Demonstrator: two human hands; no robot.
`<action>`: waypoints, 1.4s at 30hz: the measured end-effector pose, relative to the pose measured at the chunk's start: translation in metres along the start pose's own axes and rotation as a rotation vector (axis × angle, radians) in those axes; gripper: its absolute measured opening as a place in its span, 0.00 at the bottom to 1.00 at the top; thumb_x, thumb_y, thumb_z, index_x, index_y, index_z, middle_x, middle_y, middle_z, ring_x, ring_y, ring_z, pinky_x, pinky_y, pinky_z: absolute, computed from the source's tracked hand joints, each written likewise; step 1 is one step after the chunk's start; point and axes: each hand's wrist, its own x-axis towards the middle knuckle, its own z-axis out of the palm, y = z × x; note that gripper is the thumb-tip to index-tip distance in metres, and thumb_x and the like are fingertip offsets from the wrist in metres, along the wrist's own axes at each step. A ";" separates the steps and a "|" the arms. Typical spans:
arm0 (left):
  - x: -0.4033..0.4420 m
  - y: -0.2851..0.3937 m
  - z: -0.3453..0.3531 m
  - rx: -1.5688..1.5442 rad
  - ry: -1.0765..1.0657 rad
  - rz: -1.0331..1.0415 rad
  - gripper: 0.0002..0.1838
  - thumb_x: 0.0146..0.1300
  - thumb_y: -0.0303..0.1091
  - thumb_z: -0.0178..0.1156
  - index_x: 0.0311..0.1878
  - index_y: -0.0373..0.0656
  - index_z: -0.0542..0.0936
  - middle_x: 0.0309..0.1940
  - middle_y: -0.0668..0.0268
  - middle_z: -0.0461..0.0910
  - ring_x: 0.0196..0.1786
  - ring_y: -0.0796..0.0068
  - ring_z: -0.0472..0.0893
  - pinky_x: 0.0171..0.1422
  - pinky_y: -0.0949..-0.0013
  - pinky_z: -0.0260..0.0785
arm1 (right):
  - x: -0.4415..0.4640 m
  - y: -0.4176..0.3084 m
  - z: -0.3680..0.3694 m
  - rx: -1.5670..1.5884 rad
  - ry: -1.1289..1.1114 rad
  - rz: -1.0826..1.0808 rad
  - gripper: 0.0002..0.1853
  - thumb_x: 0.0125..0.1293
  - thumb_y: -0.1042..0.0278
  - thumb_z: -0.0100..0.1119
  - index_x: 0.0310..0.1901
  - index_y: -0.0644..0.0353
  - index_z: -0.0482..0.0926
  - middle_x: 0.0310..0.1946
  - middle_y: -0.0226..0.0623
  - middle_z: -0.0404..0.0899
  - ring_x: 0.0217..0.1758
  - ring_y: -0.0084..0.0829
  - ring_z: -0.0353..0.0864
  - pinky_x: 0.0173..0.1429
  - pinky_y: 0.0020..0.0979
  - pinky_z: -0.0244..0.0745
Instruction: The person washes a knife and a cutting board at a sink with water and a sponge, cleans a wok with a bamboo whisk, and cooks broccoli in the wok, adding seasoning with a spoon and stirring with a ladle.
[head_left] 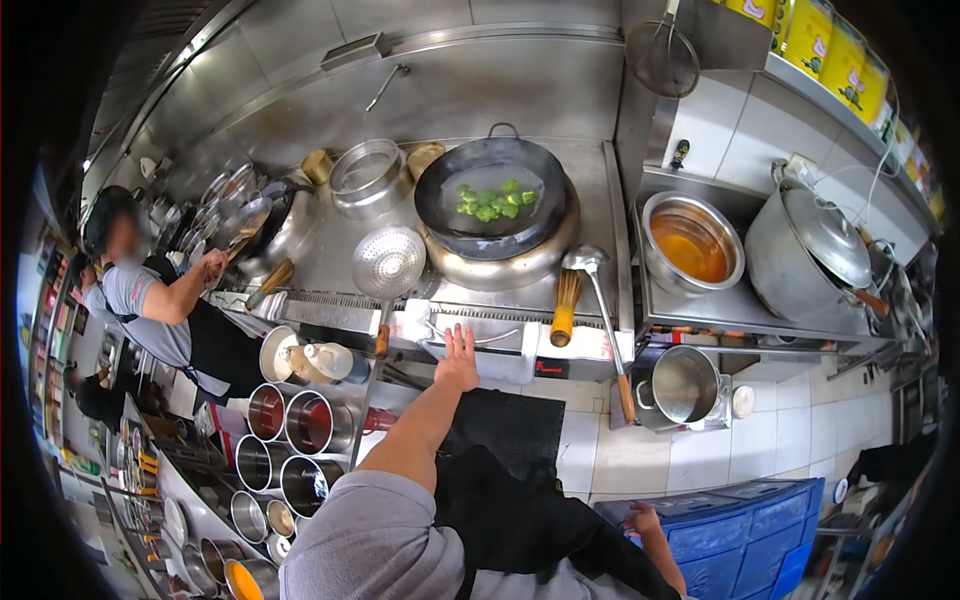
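My left hand stretches out at the stove's front edge with its fingers spread and nothing in it. Just beyond it hangs a white cloth; whether the fingertips touch it I cannot tell. A black wok with broccoli in clear liquid sits on the burner ahead. Left of the wok lies a perforated skimmer; to its right are a bamboo brush and a ladle. Down at my side, my right hand is loosely bent and seemingly empty, near a blue crate.
A co-worker works at another wok on the left. Several metal pots stand on the left counter. On the right are a bowl of orange liquid, a large lidded pot and a lower pot. A strainer hangs above.
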 end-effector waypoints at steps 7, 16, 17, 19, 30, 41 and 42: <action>-0.007 0.005 -0.011 -0.030 -0.017 0.012 0.51 0.57 0.33 0.55 0.76 0.42 0.33 0.77 0.52 0.26 0.79 0.50 0.30 0.73 0.50 0.58 | -0.007 0.009 0.005 0.007 0.026 0.007 0.22 0.60 0.80 0.51 0.58 0.63 0.71 0.31 0.46 0.82 0.24 0.33 0.82 0.21 0.32 0.77; -0.009 0.004 -0.014 -0.018 -0.024 0.003 0.53 0.56 0.34 0.57 0.76 0.43 0.33 0.78 0.53 0.26 0.79 0.51 0.30 0.72 0.50 0.59 | -0.005 0.016 0.000 -0.003 0.039 -0.002 0.23 0.59 0.79 0.52 0.58 0.63 0.71 0.32 0.45 0.83 0.28 0.34 0.85 0.24 0.34 0.79; -0.008 0.004 -0.012 -0.020 -0.020 0.009 0.53 0.56 0.34 0.57 0.76 0.43 0.33 0.78 0.53 0.26 0.79 0.51 0.30 0.72 0.50 0.59 | -0.007 0.015 -0.001 0.025 0.036 0.009 0.23 0.59 0.80 0.52 0.58 0.64 0.71 0.32 0.45 0.84 0.28 0.34 0.85 0.24 0.34 0.79; -0.004 0.001 -0.006 -0.042 -0.010 0.000 0.53 0.55 0.34 0.58 0.76 0.42 0.33 0.77 0.53 0.26 0.79 0.51 0.30 0.72 0.50 0.59 | -0.012 0.011 -0.001 0.018 0.051 -0.009 0.23 0.59 0.80 0.51 0.58 0.64 0.71 0.32 0.46 0.84 0.28 0.35 0.85 0.24 0.33 0.79; -0.002 -0.006 -0.008 -0.044 -0.029 0.044 0.57 0.54 0.45 0.63 0.76 0.43 0.34 0.77 0.52 0.28 0.79 0.46 0.31 0.73 0.49 0.59 | 0.051 0.098 -0.040 -0.314 -0.139 -0.746 0.21 0.57 0.78 0.61 0.55 0.62 0.75 0.35 0.42 0.85 0.29 0.33 0.86 0.21 0.33 0.79; -0.006 0.005 0.008 -0.078 -0.025 0.031 0.53 0.58 0.41 0.61 0.77 0.44 0.36 0.77 0.48 0.30 0.78 0.43 0.38 0.76 0.52 0.54 | 0.106 0.092 -0.038 -0.238 -0.225 -0.218 0.14 0.47 0.59 0.70 0.39 0.38 0.87 0.45 0.08 0.84 0.64 0.23 0.72 0.66 0.27 0.68; -0.015 0.010 0.004 -0.157 -0.059 0.024 0.53 0.58 0.36 0.60 0.76 0.45 0.32 0.77 0.48 0.26 0.77 0.43 0.45 0.73 0.54 0.59 | 0.097 0.086 -0.036 -0.315 -0.162 -0.456 0.18 0.52 0.69 0.64 0.48 0.50 0.79 0.40 0.27 0.84 0.47 0.32 0.78 0.48 0.34 0.75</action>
